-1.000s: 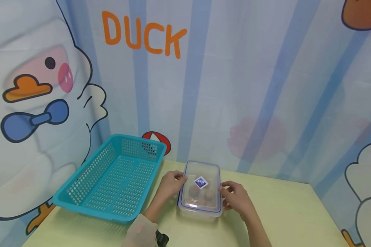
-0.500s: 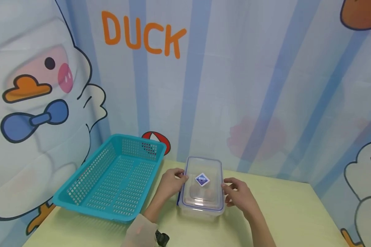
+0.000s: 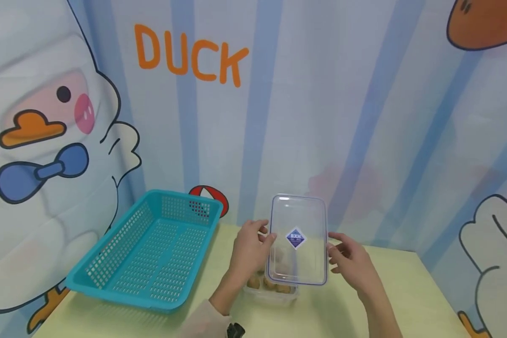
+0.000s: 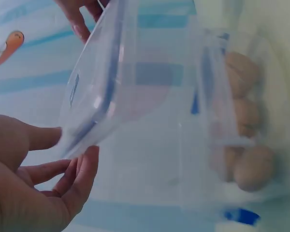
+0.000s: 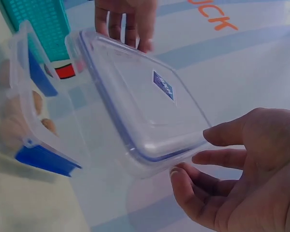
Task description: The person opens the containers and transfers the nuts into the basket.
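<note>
A clear rectangular lid point(image 3: 314, 265) with a blue seal and a diamond-shaped label is raised and tilted above its box. My left hand point(image 3: 251, 249) pinches the lid's left edge between thumb and fingers, and my right hand point(image 3: 352, 263) pinches the right edge. Below, partly covered by the lid in the head view, the clear plastic box point(image 3: 270, 298) stands uncovered on the table. Several round brown things that look like walnuts point(image 4: 253, 166) lie in it. Blue latches point(image 5: 48, 162) hang from the box's sides in the right wrist view.
A turquoise perforated basket point(image 3: 219, 225) stands on the pale yellow table point(image 3: 388, 291), left of the box. Behind the table hangs a striped curtain point(image 3: 295, 117) printed with ducks and lettering.
Both hands have lifted the lid off the box and moved it up and to the right, uncovering the brown things. The basket stays where it was; the head view has shifted slightly.
</note>
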`<state>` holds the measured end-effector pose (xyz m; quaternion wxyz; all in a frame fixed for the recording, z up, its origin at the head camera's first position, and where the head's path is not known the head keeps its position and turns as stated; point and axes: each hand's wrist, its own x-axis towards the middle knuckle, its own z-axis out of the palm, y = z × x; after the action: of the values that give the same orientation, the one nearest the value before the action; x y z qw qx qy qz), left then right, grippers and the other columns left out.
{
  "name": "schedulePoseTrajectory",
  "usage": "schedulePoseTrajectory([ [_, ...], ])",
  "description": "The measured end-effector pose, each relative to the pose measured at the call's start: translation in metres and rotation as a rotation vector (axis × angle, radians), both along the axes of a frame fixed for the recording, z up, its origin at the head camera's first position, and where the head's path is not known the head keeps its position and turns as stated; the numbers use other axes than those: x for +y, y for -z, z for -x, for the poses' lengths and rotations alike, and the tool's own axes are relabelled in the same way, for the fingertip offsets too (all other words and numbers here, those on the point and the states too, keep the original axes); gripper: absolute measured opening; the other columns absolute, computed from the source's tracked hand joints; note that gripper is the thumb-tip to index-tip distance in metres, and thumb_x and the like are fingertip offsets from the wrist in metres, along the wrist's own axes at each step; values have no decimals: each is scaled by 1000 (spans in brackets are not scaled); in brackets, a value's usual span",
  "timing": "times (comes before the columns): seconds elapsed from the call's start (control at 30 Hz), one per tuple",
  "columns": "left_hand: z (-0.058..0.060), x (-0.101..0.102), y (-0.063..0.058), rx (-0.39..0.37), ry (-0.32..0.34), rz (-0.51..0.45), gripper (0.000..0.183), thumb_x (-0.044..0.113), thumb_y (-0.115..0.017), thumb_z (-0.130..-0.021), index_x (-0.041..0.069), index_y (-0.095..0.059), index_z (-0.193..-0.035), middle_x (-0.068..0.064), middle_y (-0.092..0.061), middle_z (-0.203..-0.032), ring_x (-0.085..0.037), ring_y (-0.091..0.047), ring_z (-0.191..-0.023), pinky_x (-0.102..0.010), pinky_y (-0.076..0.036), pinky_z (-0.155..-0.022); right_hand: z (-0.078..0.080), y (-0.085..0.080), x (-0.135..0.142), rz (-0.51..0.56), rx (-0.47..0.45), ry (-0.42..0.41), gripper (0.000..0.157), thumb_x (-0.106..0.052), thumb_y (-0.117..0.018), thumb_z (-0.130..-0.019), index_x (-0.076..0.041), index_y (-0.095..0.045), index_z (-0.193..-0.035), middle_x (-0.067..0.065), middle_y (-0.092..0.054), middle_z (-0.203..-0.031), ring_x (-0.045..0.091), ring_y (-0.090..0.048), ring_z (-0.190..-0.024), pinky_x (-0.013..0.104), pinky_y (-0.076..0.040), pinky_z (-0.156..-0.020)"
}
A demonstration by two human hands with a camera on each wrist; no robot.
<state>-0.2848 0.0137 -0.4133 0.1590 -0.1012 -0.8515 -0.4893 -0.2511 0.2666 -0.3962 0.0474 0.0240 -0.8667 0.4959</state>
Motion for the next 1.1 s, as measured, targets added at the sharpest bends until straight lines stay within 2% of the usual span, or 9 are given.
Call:
schedulePoseTrajectory([
  [0.2,-2,30,-19,42,111,-110,54,43,-55,-111,5,-60,-149,-10,-62,-126,-23,-65,-114,-33,-61,-87,-9,-18,32,20,-19,-11,56,-23,-48,-115,-5,-33,-166,29,-60,-143,30,-68,-115,36,-63,-88],
  [0.3,-11,48,-23,18,183,-218,61,50,-49,-111,7,-54,-154,-10,-58,-135,-25,-62,-125,-32,-60,-95,-17,-24,51,129,-38,-13,59,-31,-41,-117,-6,-26,-168,31,-47,-156,18,-68,-121,34,-61,-94],
  [0.4,-20,66,-21,8,231,-321,62,51,-45,-113,5,-56,-153,-8,-58,-140,-27,-60,-130,-33,-57,-100,-27,-22,71,296,-29,-14,66,-40,-44,-115,-2,-27,-167,19,-57,-151,7,-69,-118,30,-60,-95],
  [0.5,-27,80,-14,5,242,-425,57,47,-42,-114,3,-64,-144,-6,-63,-139,-27,-62,-129,-35,-57,-102,-32,-15,90,498,0,-18,58,-38,-51,-113,-1,-46,-158,-2,-67,-136,8,-72,-114,30,-59,-97],
  [0.6,-32,94,-8,-19,248,-577,51,41,-44,-115,1,-70,-134,-8,-69,-133,-27,-65,-127,-36,-58,-101,-33,-10,106,639,6,28,35,-32,-60,-109,-10,-72,-134,-14,-73,-120,9,-74,-109,29,-60,-93],
  [0.73,-36,113,0,-100,259,-787,38,28,-58,-111,-2,-71,-130,-14,-73,-128,-27,-70,-121,-32,-59,-97,-32,-7,124,617,-93,127,17,-28,-69,-105,-27,-81,-116,-18,-75,-111,2,-71,-103,23,-61,-86],
  [0.83,-39,124,10,-164,240,-832,32,15,-68,-104,-2,-70,-131,-14,-72,-130,-27,-70,-121,-32,-57,-100,-28,-1,137,551,-192,149,18,-26,-72,-104,-32,-79,-119,-21,-73,-110,1,-70,-103,22,-60,-88],
  [0.97,-40,138,28,-246,209,-802,34,2,-72,-96,-1,-70,-131,-12,-72,-129,-28,-68,-125,-39,-55,-104,-21,11,152,461,-276,183,39,-28,-71,-104,-23,-66,-143,-23,-68,-112,-2,-68,-102,25,-59,-91],
  [1.1,-41,151,47,-324,197,-785,37,-4,-74,-92,0,-71,-128,-9,-73,-125,-28,-70,-122,-39,-59,-99,-16,32,171,397,-346,201,65,-33,-73,-103,-9,-49,-158,-21,-66,-116,-4,-68,-98,30,-60,-91],
])
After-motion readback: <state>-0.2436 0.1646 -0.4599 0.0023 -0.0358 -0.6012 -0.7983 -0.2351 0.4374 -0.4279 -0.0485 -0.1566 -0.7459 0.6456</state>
